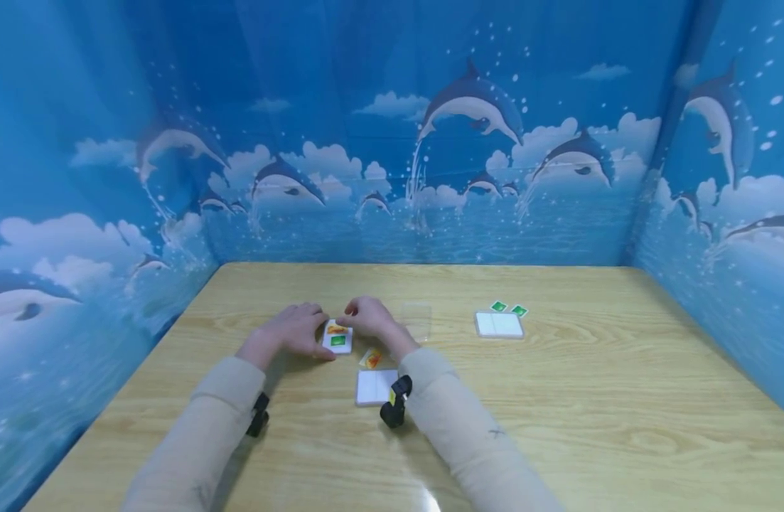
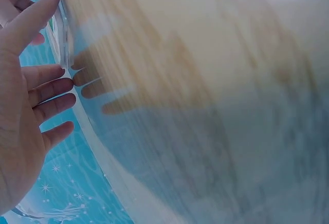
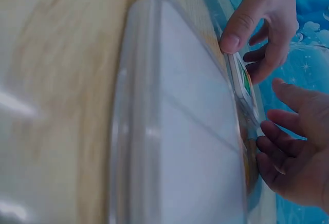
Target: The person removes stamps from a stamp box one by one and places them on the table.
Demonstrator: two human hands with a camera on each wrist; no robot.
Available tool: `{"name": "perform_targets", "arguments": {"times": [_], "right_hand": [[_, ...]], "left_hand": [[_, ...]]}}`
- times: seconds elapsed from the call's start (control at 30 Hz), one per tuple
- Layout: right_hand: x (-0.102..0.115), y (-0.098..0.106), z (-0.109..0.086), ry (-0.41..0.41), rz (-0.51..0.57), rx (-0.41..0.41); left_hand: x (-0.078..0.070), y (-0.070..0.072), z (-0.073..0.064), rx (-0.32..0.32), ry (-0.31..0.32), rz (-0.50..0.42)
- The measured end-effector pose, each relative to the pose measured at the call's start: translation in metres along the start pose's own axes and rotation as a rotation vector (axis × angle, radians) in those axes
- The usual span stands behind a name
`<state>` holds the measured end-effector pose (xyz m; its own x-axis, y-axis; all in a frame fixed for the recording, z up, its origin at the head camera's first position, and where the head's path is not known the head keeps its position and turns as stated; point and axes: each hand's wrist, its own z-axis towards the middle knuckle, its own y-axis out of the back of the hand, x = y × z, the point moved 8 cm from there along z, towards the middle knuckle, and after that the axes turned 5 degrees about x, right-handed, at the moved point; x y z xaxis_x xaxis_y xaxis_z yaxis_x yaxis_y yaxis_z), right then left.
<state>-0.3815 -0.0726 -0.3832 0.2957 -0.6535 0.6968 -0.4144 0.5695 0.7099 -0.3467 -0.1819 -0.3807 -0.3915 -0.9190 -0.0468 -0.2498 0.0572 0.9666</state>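
A small flat white case (image 1: 337, 348) with an orange picture and a green picture on its face lies on the table. My left hand (image 1: 293, 328) holds this case by its edges, thumb at the near end and fingers at the far end. My right hand (image 1: 369, 317) is at the case's upper right, fingertips at its edge; in the right wrist view the right hand (image 3: 300, 147) has its thumb and fingers spread loosely, nothing visible between them. A loose orange-pictured card (image 1: 370, 358) lies below it. Nearer, a white two-part case (image 1: 374, 388) sits under my right wrist.
A clear plastic piece (image 1: 417, 321) lies to the right of my right hand. Further right is another white two-part case (image 1: 499, 325), with two small green cards (image 1: 519, 311) behind it. A blue dolphin curtain (image 1: 392, 142) encloses the wooden table (image 1: 596, 398).
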Motion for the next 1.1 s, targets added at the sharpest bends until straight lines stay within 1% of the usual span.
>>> {"name": "perform_targets", "arguments": {"times": [0.23, 0.47, 0.67, 0.9, 1.1], "right_hand": [[-0.0060, -0.0031, 0.0013, -0.052, 0.030, -0.017], [-0.0079, -0.0073, 0.0011, -0.077, 0.047, -0.028], [-0.0068, -0.0091, 0.0015, -0.076, 0.001, -0.042], [-0.0053, -0.0061, 0.0025, -0.070, -0.051, -0.057], [-0.0050, -0.0065, 0.0019, -0.069, -0.079, -0.028]], "left_hand": [[0.0015, -0.0003, 0.0024, -0.008, -0.002, 0.011], [0.0015, 0.0000, 0.0030, -0.022, -0.015, 0.027], [0.0032, -0.0020, 0.0035, -0.018, 0.007, -0.008], [0.0033, -0.0009, 0.0026, -0.027, 0.021, -0.014], [0.0019, -0.0015, 0.0020, -0.014, 0.020, -0.022]]}}
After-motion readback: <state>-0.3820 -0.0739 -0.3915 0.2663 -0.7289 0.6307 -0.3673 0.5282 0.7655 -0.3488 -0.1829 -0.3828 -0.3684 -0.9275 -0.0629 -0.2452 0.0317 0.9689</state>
